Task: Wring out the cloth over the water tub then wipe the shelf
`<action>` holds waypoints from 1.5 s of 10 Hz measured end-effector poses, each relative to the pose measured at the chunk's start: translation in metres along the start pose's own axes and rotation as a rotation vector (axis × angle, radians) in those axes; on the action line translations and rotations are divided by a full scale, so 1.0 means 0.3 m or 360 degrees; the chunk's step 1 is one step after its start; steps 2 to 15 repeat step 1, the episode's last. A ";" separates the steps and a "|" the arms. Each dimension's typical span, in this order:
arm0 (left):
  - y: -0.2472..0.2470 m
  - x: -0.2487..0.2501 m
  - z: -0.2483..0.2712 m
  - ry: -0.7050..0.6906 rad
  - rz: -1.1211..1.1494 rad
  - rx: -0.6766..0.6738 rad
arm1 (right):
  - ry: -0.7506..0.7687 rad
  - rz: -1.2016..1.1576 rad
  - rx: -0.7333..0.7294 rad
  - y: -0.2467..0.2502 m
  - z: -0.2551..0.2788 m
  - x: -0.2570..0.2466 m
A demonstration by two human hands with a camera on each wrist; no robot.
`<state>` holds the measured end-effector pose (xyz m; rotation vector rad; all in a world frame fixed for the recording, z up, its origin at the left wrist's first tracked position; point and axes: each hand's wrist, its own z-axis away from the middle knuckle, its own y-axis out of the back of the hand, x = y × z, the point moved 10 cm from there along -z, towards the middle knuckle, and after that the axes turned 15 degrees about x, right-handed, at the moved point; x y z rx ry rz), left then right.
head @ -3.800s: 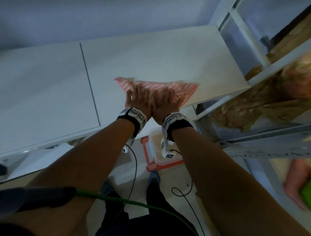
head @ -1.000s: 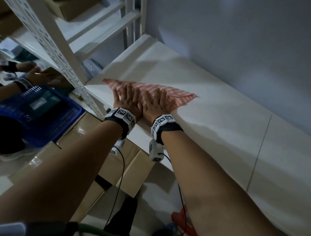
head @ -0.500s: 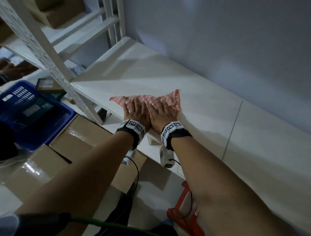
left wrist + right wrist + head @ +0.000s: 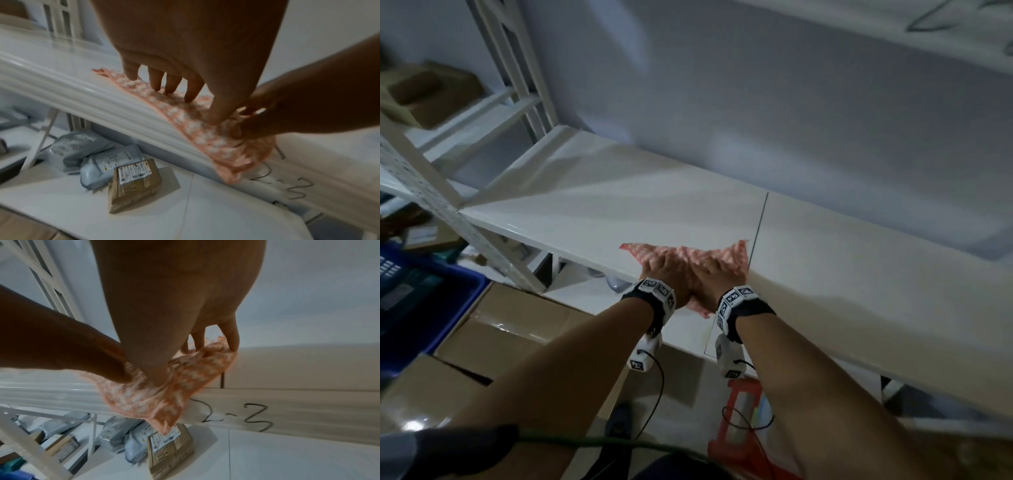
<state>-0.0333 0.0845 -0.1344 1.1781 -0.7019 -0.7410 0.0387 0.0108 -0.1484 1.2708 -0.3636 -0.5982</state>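
As its near corner droops limply over the front lip, the pink-and-white checked cloth [image 4: 690, 257] lies under the left hand [image 4: 667, 277] and right hand [image 4: 711, 278], fingers spread flat, on the white shelf [image 4: 592, 209]; soft and probably damp, it is best handled under flat palms.

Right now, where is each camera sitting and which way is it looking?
Head: on the person's head, looking down at the shelf; shows both forearms, left hand and right hand.
Left wrist: under the left wrist, looking along the fingers pressing the cloth.
Right wrist: under the right wrist, looking at the shelf edge marked 2-3.
All three share the cloth.
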 end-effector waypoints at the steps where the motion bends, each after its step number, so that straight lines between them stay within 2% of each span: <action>1: 0.046 0.042 0.036 0.0024 0.0044 0.0062 | -0.0167 0.0101 0.0067 0.041 0.084 0.087; 15: 0.046 0.042 0.036 0.0024 0.0044 0.0062 | -0.0167 0.0101 0.0067 0.041 0.084 0.087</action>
